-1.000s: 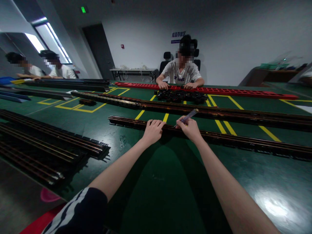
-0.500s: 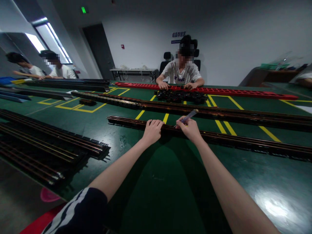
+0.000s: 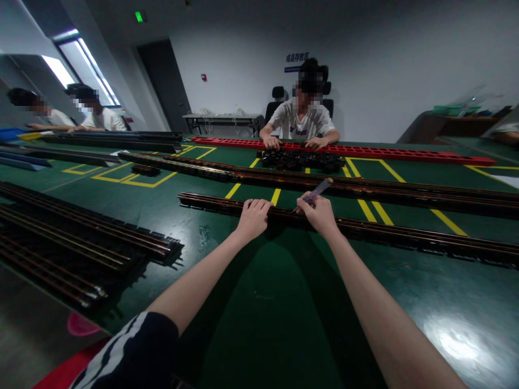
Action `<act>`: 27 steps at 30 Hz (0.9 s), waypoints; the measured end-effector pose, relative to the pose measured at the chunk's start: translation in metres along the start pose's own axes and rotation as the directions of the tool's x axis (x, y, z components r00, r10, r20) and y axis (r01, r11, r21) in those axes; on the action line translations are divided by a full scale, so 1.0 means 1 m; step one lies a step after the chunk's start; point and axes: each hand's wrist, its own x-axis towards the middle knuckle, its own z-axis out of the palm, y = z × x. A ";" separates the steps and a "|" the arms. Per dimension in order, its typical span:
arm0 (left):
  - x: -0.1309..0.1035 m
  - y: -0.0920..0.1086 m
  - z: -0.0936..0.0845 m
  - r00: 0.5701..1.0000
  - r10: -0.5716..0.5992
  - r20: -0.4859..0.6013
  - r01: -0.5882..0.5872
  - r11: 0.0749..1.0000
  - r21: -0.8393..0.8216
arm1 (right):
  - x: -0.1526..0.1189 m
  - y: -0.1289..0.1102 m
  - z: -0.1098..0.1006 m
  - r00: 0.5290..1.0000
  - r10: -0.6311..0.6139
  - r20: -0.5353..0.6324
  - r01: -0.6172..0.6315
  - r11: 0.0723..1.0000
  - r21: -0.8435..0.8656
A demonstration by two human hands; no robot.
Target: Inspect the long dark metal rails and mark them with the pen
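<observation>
A long dark rail with copper-coloured strips (image 3: 385, 232) lies across the green table in front of me. My left hand (image 3: 253, 219) is closed over the rail, its fingers bent over the far edge. To the right of it, my right hand (image 3: 319, 213) grips a screwdriver (image 3: 322, 187) with a clear purplish handle. The screwdriver slants, handle end up and to the right, and its thin shaft points down-left at the rail. Whether the tip touches the rail is too small to tell.
Behind lies another long dark rail (image 3: 259, 175). Several similar rails (image 3: 81, 227) are stacked at the left. Across the table a co-worker (image 3: 302, 119) handles a red slotted strip (image 3: 405, 155) near a heap of black parts (image 3: 300, 160). Two more people sit at the far left.
My right hand and the screwdriver have shifted slightly to the right along the rail. My left hand has stayed in place.
</observation>
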 end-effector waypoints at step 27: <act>0.000 0.002 0.000 1.000 -0.005 -0.012 0.005 1.000 0.004 | -0.002 0.001 -0.001 1.000 0.024 0.018 -0.025 0.998 0.057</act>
